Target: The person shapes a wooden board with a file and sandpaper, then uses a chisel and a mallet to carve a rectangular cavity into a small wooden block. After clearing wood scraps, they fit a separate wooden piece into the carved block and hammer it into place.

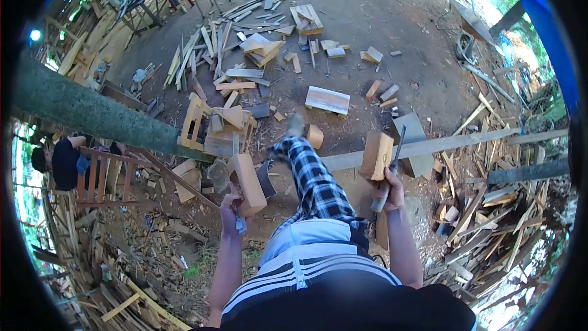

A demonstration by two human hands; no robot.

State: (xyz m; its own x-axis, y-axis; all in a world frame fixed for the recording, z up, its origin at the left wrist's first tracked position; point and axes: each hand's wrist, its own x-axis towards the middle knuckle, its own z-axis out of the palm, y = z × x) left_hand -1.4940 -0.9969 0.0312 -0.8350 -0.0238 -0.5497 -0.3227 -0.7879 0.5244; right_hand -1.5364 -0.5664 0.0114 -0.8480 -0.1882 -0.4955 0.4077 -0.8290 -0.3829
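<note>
My left hand (230, 213) is closed round the lower edge of a light brown wooden block (247, 185). A scrap of bluish cloth (241, 225) shows at that hand's palm. On the other side, my right hand (395, 191) grips a long, thin bladed tool (400, 146), its dark blade pointing up and its pale handle (380, 198) below the fingers. Against the same hand's fingertips stands a second wooden block (376, 154), with a rough notch at its lower edge. My leg in checked trousers (315, 178) stretches forward between the two blocks.
A narrow plank (429, 145) crosses in front of me. A pale board (327, 100), offcuts (202, 55) and a slatted wooden piece (195, 121) lie ahead. A thick post (92, 110) rises at left, near a seated person (66, 162). Scrap wood (490, 214) is heaped at right.
</note>
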